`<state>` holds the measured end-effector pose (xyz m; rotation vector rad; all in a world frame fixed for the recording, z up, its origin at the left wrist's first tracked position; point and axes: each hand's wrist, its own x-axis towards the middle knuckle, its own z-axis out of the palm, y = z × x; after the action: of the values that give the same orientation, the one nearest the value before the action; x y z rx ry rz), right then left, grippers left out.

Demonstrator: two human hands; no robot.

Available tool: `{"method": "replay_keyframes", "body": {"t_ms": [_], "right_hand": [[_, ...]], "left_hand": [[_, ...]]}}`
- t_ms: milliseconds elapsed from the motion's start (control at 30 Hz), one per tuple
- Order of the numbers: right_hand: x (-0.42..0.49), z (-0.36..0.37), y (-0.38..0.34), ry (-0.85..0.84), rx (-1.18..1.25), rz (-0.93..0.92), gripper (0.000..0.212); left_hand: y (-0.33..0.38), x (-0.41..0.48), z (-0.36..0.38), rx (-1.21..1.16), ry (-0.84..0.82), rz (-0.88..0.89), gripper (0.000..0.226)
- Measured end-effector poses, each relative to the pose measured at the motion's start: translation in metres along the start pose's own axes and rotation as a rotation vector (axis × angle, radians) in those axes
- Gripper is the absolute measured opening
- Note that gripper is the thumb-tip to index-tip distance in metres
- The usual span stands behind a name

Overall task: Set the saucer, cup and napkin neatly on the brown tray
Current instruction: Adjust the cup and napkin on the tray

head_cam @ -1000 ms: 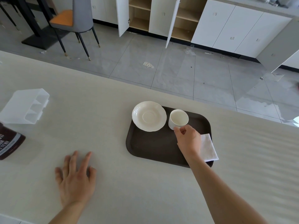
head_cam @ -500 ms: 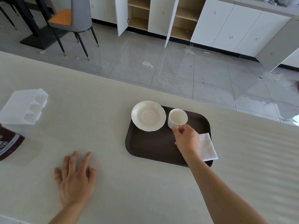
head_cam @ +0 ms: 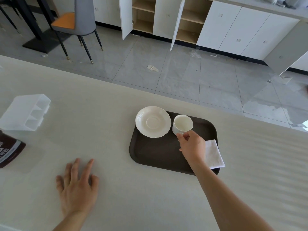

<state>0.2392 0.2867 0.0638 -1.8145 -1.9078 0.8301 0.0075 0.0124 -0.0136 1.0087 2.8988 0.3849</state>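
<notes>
A brown tray (head_cam: 160, 155) lies on the pale counter. A white saucer (head_cam: 153, 121) rests on the tray's far left corner and overhangs its rim. To the saucer's right a white cup (head_cam: 182, 125) stands upright on the tray. My right hand (head_cam: 191, 145) pinches the cup at its near side, where the handle is hidden by my fingers. A folded white napkin (head_cam: 213, 155) lies on the tray's right edge, partly under my wrist and sticking out over the rim. My left hand (head_cam: 78, 189) lies flat on the counter, fingers spread, holding nothing.
A clear plastic divided box (head_cam: 25, 112) sits at the left of the counter, with a dark brown labelled packet (head_cam: 9, 151) just in front of it. The counter's far edge runs close behind the tray. Beyond it are floor, a chair and open cabinets.
My right hand and the cup have shifted slightly left towards the saucer. The left hand has stayed flat on the counter.
</notes>
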Motion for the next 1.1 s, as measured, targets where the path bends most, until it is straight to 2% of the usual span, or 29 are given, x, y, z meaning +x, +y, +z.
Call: {"method": "replay_keyframes", "body": {"t_ms": [900,1100], "right_hand": [[-0.001,-0.003,0.015,-0.009,0.051,0.01,0.032],[-0.01,-0.034,0.047,0.028,0.038,0.05,0.018]], "left_hand": [[0.001,0.001,-0.002,-0.03,-0.021,-0.002,0.062],[0.008,-0.001,-0.013,-0.042,-0.058,-0.03,0.066]]}}
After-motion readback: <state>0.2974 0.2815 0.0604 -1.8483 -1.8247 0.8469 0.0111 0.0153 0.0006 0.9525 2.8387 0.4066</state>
